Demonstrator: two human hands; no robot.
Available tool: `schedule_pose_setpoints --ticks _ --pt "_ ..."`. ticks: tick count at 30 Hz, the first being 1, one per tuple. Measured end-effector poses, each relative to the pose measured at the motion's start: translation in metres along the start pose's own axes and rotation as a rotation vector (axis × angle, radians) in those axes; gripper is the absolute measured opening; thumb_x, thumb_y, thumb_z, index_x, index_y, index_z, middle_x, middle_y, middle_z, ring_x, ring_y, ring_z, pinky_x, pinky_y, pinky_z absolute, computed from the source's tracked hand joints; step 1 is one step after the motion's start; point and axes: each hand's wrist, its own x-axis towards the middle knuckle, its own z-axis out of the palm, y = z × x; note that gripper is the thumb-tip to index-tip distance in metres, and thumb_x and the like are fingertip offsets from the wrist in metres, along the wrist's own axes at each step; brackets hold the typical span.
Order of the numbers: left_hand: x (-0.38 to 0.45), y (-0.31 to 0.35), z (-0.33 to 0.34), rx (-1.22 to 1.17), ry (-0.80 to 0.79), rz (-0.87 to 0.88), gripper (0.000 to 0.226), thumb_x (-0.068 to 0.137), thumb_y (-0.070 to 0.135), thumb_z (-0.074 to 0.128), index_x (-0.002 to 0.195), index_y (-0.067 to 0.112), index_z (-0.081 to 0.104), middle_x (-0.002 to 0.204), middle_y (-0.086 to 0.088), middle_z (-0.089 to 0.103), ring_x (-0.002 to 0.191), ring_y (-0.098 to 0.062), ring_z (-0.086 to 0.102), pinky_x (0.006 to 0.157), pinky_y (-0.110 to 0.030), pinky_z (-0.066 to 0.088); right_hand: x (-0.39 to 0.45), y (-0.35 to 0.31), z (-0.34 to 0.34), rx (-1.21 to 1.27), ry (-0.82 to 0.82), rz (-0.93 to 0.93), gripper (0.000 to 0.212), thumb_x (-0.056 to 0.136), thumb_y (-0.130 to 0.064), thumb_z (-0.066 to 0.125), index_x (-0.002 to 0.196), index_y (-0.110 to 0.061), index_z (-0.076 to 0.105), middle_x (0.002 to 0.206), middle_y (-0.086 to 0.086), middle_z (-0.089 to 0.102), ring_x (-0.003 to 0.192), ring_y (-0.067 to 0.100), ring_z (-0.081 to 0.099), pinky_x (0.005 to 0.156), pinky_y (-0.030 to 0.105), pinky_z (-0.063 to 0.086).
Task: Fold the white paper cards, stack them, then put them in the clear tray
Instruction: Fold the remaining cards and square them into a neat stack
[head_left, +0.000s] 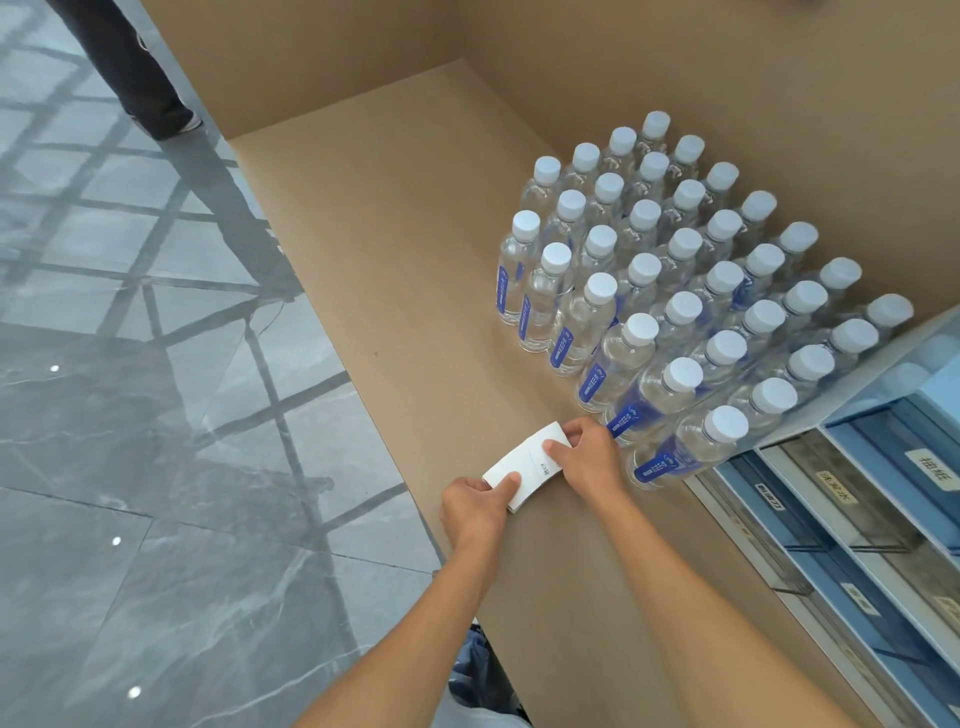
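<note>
Folding is the step in hand — the left hand (480, 506) and right hand (584, 457) each grip an end of the small white paper card (524, 467), low over the tan cardboard-covered table (405, 260). Next, likely: crease it firmly — no stack shows yet.

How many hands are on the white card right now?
2. The left hand pinches the near-left end of the white card; the right hand holds its far-right end, beside the water bottles.
</note>
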Motion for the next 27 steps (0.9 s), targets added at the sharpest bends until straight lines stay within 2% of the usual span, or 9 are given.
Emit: schedule_pose_setpoints --ticks 4,6,9,12,15,17,22,27 --pt "0.000 0.003 0.000 0.033 0.016 -0.017 0.040 0.069 0.042 0.083 0.083 0.010 0.063 0.086 -0.012 0.074 0.076 -0.028 0.070 0.063 -0.031 0.053 0.000 0.000 0.003 -0.009 0.016 -0.008 0.027 0.079 -0.016 0.074 0.102 -0.004 0.069 0.099 0.011 0.073 0.094 0.028 0.067 0.088 0.042 0.054" --pt "-0.001 0.005 0.000 0.059 0.029 -0.011 0.040 0.069 0.042 0.082 0.082 0.009 0.064 0.084 -0.011 0.073 0.077 -0.030 0.071 0.060 -0.029 0.052 0.001 0.000 0.004 0.002 0.018 -0.005 0.026 0.080 -0.015 0.074 0.103 -0.004 0.069 0.100 0.010 0.073 0.095 0.027 0.067 0.087 0.040 0.053" --pt "-0.004 0.007 0.001 0.082 0.055 0.012 0.037 0.070 0.042 0.082 0.073 0.011 0.062 0.078 -0.010 0.073 0.073 -0.029 0.070 0.053 -0.027 0.047 0.003 0.000 0.004 0.014 -0.014 0.026 0.027 0.082 -0.015 0.072 0.106 -0.005 0.068 0.101 0.008 0.072 0.090 0.022 0.064 0.079 0.030 0.049" --pt "-0.003 0.007 0.003 0.077 0.063 0.017 0.038 0.070 0.039 0.082 0.067 0.012 0.056 0.076 -0.009 0.071 0.069 -0.030 0.069 0.055 -0.029 0.049 0.004 0.000 0.003 0.004 -0.035 0.044 0.027 0.083 -0.016 0.071 0.107 -0.005 0.067 0.099 0.007 0.071 0.089 0.022 0.064 0.076 0.027 0.045" --pt "-0.001 0.006 0.001 0.052 0.050 0.014 0.044 0.069 0.036 0.083 0.056 0.012 0.048 0.064 -0.008 0.062 0.055 -0.026 0.054 0.053 -0.030 0.046 0.005 0.002 0.002 0.001 -0.052 0.060 0.023 0.083 -0.017 0.070 0.102 -0.004 0.070 0.091 0.005 0.071 0.084 0.022 0.064 0.073 0.027 0.045" --pt "0.002 0.006 -0.001 0.031 0.026 -0.001 0.045 0.069 0.035 0.083 0.054 0.013 0.047 0.059 -0.006 0.055 0.054 -0.023 0.046 0.053 -0.028 0.041 0.005 0.005 0.002 -0.008 -0.062 0.071 0.019 0.083 -0.017 0.069 0.096 -0.004 0.073 0.088 0.007 0.073 0.082 0.023 0.066 0.070 0.028 0.046" --pt "0.004 0.003 -0.009 -0.021 -0.063 -0.009 0.039 0.070 0.036 0.085 0.058 0.015 0.055 0.058 0.002 0.058 0.052 -0.020 0.051 0.054 -0.026 0.045 -0.003 0.017 -0.002 0.062 -0.061 0.135 0.017 0.083 -0.017 0.069 0.093 -0.007 0.076 0.085 0.006 0.075 0.080 0.021 0.067 0.072 0.029 0.048" --pt "0.006 -0.003 -0.013 -0.001 -0.229 0.015 0.036 0.072 0.037 0.084 0.069 0.014 0.057 0.066 -0.003 0.060 0.056 -0.020 0.048 0.057 -0.025 0.040 -0.023 0.032 -0.013 0.328 -0.119 0.269 0.017 0.088 -0.008 0.066 0.099 0.004 0.071 0.088 0.015 0.070 0.075 0.021 0.062 0.068 0.030 0.048"
